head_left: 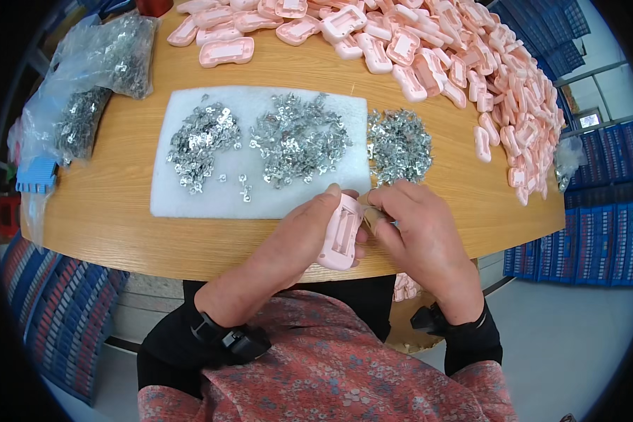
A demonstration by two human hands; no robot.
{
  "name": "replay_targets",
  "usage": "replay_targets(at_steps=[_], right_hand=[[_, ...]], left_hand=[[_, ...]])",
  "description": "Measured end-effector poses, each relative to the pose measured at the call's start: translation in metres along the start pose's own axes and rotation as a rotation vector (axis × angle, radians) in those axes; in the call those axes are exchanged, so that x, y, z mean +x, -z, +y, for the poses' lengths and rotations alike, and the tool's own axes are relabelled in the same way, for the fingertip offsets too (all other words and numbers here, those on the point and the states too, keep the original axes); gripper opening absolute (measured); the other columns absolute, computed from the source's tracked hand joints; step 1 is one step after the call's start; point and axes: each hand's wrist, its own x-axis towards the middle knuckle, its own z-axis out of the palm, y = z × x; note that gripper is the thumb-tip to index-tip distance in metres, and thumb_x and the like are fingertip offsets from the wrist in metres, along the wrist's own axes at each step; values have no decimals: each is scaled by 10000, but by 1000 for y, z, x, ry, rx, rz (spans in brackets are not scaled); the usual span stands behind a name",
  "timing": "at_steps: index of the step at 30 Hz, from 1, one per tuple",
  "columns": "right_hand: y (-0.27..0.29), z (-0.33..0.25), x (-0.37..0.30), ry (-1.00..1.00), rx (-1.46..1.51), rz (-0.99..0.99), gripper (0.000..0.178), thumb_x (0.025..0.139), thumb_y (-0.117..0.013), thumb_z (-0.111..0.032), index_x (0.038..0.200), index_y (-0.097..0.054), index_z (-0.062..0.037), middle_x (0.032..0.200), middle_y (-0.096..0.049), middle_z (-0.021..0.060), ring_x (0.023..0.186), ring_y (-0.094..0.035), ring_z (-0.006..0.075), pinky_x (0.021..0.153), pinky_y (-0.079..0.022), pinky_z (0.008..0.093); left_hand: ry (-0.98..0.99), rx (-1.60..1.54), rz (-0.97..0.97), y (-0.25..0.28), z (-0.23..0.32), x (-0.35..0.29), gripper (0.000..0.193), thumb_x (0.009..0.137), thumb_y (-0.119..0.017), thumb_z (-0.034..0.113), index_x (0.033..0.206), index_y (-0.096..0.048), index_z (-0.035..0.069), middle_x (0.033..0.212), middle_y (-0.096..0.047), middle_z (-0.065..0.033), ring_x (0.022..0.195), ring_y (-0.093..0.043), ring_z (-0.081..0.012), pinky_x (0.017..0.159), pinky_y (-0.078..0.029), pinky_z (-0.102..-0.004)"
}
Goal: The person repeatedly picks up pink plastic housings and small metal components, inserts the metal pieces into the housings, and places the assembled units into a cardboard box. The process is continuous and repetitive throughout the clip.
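Observation:
My left hand (301, 238) is closed around a pink plastic housing (338, 257), thumb along its left edge. The housing is tilted, and a long recessed compartment faces up. At its upper right corner, my right hand (427, 232) has thumb and fingers pinched together; whatever lies between them is too small to make out. Just beyond the hands is a white foam sheet (190, 204). It bears two piles of small metal contact pieces, a left pile (202, 144) and a middle pile (299, 141). A third metal pile (401, 146) lies on the wood beside the sheet's right edge.
A large heap of pink housings (429, 70) covers the table's far and right side. Plastic bags of metal pieces (119, 60) lie at the far left, near a blue plastic piece (36, 176). Stacked blue trays (591, 243) stand beyond the wooden table (119, 232).

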Motion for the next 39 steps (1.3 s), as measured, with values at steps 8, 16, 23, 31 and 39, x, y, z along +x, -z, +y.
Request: replay_targets(at_steps=[8,16,23,31,39], right_hand=[[-26,1,-14,113,91,198,332,813,-684,-50,1143,-645,-49,891,-611,100,781,-609,263,697,-482,378],[-21,5,-14,-430,1305,-45,262,981,-631,-138,1191,-606,16,953,-643,-1,712,-541,32,646,-458,197],[-35,13,-22,-473,1285,-47,228,974,-649,-148,1152,-635,-6,915,-640,-24,688,-515,14,617,-429,176],[-34,3,-24,-464,1230,-27,242,981,-639,-147,1166,-618,6,885,-621,-26,687,-515,16,608,-426,179],[-43,-4,-25,-368,1251,200,230,983,-611,-75,1195,-590,12,860,-575,-34,716,-504,19,623,-419,183]], left_hand=[[-35,-74,32,-5,6,-7,549,1084,-254,430,1392,-443,16,953,-659,-175,787,-700,-283,739,-613,-422],[-144,216,-62,-7,7,-19,515,1087,-289,396,1422,-431,32,1011,-656,-117,894,-685,-217,757,-584,-340],[-336,666,39,-6,21,-38,364,1045,-470,185,1363,-532,20,947,-641,-22,805,-588,-79,718,-514,-246],[-582,1119,62,-12,24,-39,377,947,-492,32,1316,-555,-15,962,-636,-47,806,-573,-89,715,-492,-263],[-140,-180,-113,14,21,-37,350,1032,-425,226,1321,-499,44,926,-550,-56,755,-534,-172,707,-469,-343]])
